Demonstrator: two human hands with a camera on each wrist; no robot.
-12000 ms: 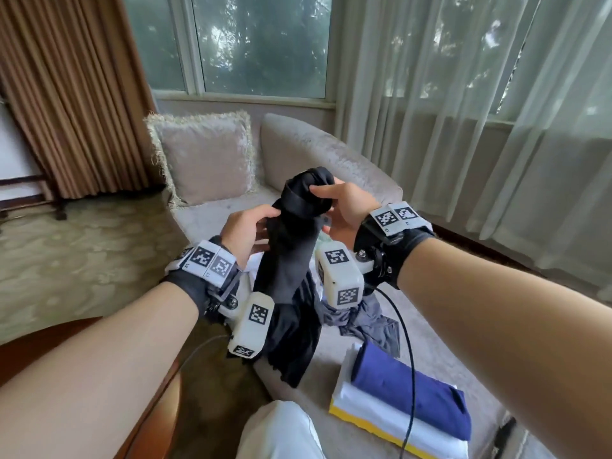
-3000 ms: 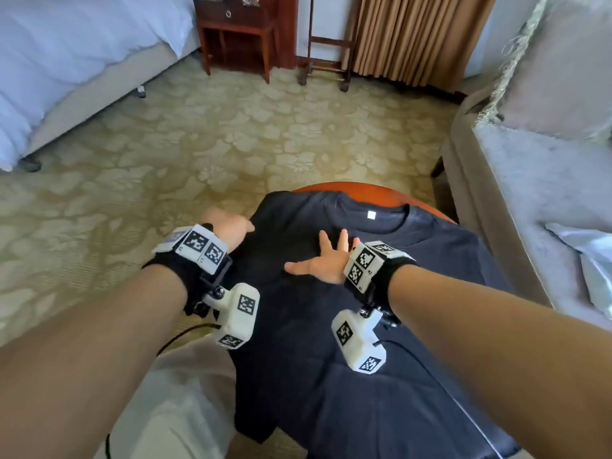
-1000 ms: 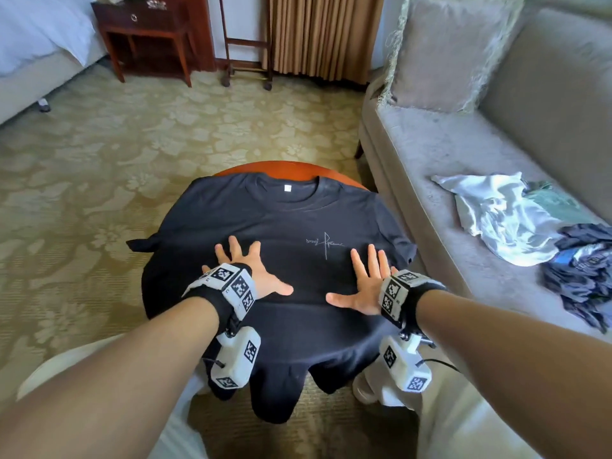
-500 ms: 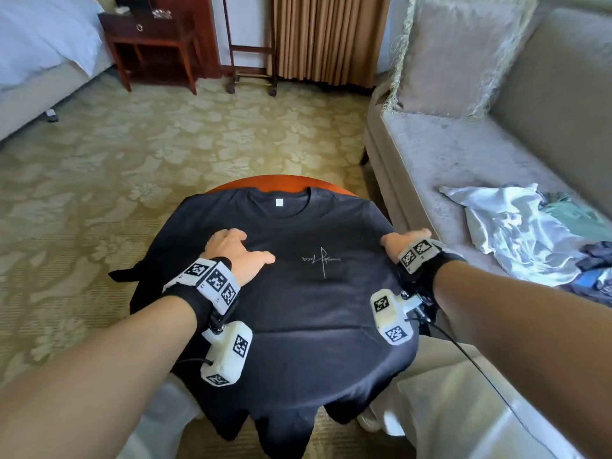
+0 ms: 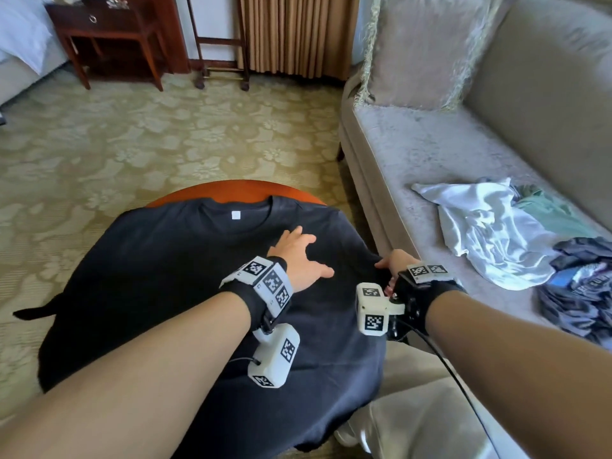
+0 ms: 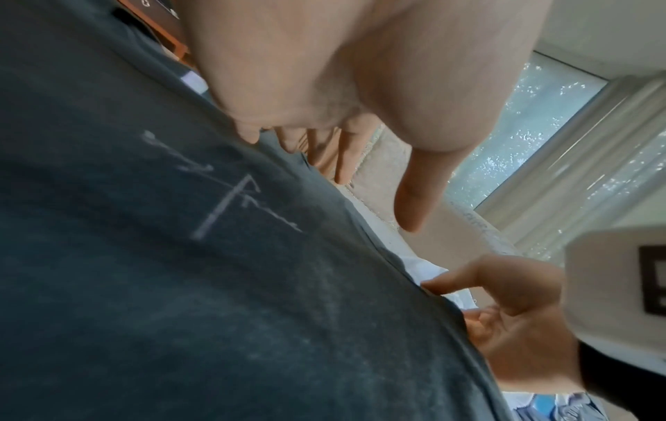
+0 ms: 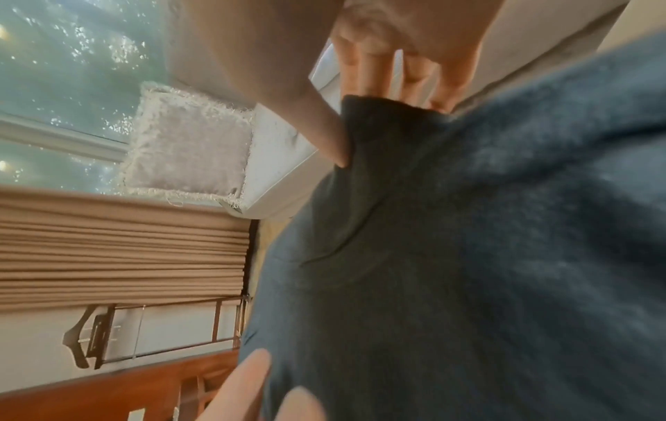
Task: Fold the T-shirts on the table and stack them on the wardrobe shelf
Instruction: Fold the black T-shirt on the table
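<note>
Head view: largest in frame are the pale grey upholstered sofa to my right and the patterned beige carpet; between them stands one round reddish wooden table, nearly covered by one black short-sleeved T-shirt lying face up, collar at the far side, hem hanging over the near edge. On this shirt my left hand rests flat near the chest, fingers straight and spread, pressing the cloth down. My right hand is at the shirt's right edge; the right wrist view shows its thumb and fingers pinching the sleeve edge, with cloth bunched between them. I judge the step in hand to be the first side fold, not yet made: the shirt is spread and flat but no part of it is turned over. Count of garments: one black shirt on the table; on the sofa seat one crumpled white garment, one pale green piece partly under it, and a dark heap whose number of pieces I cannot tell. All of these remain unfolded. No wardrobe shelf is in view, so all stacking appears still to come. Smaller items: one fringed cushion, one dark wooden side table.
</note>
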